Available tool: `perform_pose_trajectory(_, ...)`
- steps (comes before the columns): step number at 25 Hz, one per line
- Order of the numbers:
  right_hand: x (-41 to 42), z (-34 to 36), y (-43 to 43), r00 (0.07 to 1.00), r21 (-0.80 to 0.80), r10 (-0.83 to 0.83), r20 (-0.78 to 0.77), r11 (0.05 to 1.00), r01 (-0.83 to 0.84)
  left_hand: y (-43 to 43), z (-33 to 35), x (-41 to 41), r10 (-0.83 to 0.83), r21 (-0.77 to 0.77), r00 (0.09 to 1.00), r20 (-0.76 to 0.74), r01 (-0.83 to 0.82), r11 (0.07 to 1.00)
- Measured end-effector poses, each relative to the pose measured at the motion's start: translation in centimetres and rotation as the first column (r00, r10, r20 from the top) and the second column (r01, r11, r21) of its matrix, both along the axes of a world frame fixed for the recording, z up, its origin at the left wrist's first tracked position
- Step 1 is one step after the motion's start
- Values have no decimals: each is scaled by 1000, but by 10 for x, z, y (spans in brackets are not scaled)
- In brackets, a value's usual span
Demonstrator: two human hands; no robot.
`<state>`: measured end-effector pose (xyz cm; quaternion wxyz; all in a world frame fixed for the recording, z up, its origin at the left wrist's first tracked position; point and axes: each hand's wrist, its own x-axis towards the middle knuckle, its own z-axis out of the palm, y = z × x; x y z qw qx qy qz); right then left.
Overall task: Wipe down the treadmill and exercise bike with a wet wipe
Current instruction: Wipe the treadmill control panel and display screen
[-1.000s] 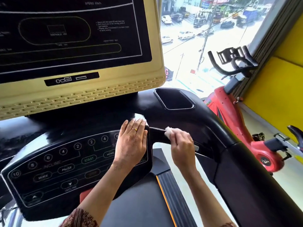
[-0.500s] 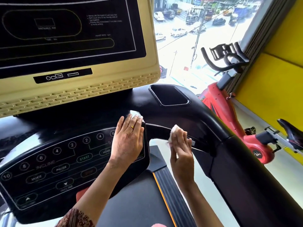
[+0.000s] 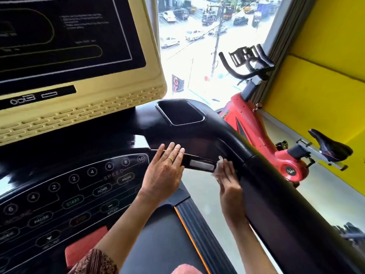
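Head cam: your right grip, fingers flat, presses the wet wipe on the treadmill handlebar mid-frame; left grip rests flat, empty. Treadmill step, I'd say. Next, sweep its side arm before the exercise bike at right.

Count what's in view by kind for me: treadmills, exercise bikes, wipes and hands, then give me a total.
treadmill: 1
exercise bike: 1
wet wipe: 1
hands, left hand and right hand: 2
Total: 5

Exercise bike right of treadmill.
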<state>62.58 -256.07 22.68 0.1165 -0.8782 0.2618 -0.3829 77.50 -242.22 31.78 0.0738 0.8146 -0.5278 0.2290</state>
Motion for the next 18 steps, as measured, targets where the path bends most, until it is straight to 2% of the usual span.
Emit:
perform_pose_trajectory(3,22,11,16,1000,1,-27,-3,1000,27,-1,-4,0,16,19,1000,10,-16,1000)
perform_pose_trajectory(7,59,29,46,976,-39,219,18,975,-218,1,-4,1,-10,-35,1000,17,11,999)
perform_pose_trajectory(9,35,16,20,986,-55,167,-5,984,-167,1,-2,1,-8,-46,1000,16,9,999)
perform_pose_trajectory(12,-5,-3,-4,999,-43,-22,-42,999,20,2,-3,-3,12,-18,1000,12,-12,1000)
perform_pose_trajectory(14,11,2,13,995,-4,-93,-45,996,93,0,-5,-3,18,-11,1000,17,-18,1000)
perform_pose_trajectory(16,41,17,40,999,4,2,-42,1000,-2,-1,-6,-2,14,-17,1000,21,-14,1000)
perform_pose_trajectory(18,48,24,46,990,-71,128,-50,989,-132,0,-7,-1,11,-21,999,31,-10,1000)
